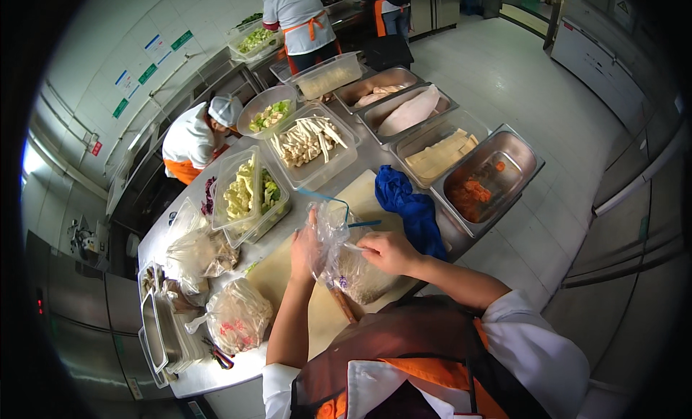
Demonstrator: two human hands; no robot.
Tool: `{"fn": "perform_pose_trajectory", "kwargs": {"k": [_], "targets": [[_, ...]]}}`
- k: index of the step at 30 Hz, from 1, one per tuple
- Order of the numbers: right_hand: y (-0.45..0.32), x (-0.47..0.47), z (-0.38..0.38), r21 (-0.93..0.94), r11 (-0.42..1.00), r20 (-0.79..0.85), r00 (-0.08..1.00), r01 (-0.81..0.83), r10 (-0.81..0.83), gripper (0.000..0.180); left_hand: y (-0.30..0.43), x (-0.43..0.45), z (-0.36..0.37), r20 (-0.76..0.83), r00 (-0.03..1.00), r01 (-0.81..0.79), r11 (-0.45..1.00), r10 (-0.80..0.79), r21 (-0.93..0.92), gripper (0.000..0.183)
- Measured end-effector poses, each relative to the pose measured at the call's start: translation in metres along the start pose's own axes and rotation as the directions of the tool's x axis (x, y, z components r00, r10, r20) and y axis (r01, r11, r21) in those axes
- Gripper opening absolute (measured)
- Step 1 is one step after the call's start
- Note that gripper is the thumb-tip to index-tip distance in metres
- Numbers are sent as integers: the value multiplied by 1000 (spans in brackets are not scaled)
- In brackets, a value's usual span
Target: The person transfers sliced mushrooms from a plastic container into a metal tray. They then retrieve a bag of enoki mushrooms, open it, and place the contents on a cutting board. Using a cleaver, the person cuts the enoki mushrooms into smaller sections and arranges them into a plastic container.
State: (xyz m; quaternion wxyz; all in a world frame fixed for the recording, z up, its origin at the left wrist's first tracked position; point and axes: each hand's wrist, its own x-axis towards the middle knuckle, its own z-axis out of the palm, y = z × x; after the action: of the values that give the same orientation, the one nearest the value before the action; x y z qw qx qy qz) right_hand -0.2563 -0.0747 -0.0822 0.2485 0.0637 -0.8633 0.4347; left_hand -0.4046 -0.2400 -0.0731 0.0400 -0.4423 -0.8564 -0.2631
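A clear plastic bag (370, 281) with pale contents and marker writing rests on a pale cutting board (281, 273). My left hand (306, 251) grips the bunched neck of the bag. Opposite it, my right hand (385, 250) pinches a whitish twisted end of plastic. A thin blue strip (363, 223) sticks out beside the bag's neck. The wooden handle (341, 302) of a tool, partly hidden under the bag, points toward me. To the right of the bag lies a crumpled blue cloth (408, 208).
Metal pans with orange scraps (470, 194) and white meat (411, 110) line the right side. Plastic tubs of mushrooms (305, 140) and cabbage (240, 189) stand ahead. Tied bags (240, 316) lie left. A person (194, 132) bends beside the table; others stand farther back.
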Motion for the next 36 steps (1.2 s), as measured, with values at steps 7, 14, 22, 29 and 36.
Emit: {"fn": "perform_pose_trajectory", "kwargs": {"k": [7, 14, 22, 29, 36], "targets": [[8, -2, 1, -304, 926, 115, 956, -224, 269, 31, 44, -2, -6, 94, 995, 39, 999, -36, -29, 79], [66, 8, 48, -325, 919, 56, 966, -223, 254, 34, 13, -28, -20, -292, 944, -225, 944, 150, -241, 65], [50, 14, 54, -108, 994, 45, 999, 2, 3, 34, -24, -36, 18, -270, 938, -249, 965, 217, -89, 32], [-11, 44, 7, -23, 996, -5, 997, -82, 81, 25, -31, 7, -5, -206, 896, -396, 918, 392, 25, 26], [2, 38, -9, -190, 972, -145, 983, -139, 112, 28, -6, 34, -1, -202, 900, -400, 916, 386, -36, 18]]}}
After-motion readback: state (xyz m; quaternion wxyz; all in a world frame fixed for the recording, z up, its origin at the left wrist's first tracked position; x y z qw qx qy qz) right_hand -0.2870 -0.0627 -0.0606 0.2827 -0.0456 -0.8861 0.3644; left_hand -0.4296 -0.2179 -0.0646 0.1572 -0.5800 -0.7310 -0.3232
